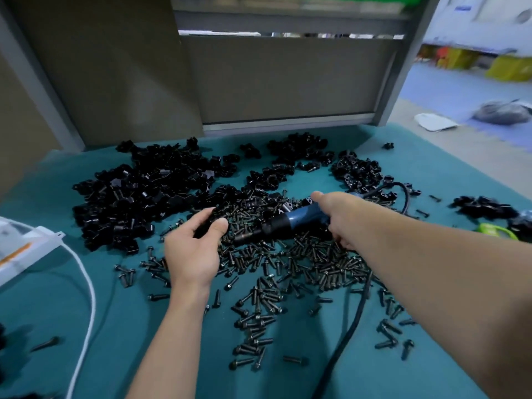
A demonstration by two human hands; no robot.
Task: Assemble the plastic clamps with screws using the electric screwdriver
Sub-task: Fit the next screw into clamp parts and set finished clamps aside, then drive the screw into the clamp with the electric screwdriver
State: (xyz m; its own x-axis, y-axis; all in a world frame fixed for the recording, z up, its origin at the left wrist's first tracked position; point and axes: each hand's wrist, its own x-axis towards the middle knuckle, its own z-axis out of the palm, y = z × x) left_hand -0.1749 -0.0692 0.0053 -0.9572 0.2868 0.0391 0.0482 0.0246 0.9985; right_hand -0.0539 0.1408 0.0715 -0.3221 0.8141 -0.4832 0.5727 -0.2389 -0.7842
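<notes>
right hand grips blue electric screwdriver over screw pile; left hand pinches black clamp near its tip.

On the worktop, the screwdriver lies among screws, which spread before it. The largest heap of clamps lies to its left and behind; smaller heaps lie behind and to its right. A cable runs before it, to the right. A cord and box lie far to its left.
</notes>
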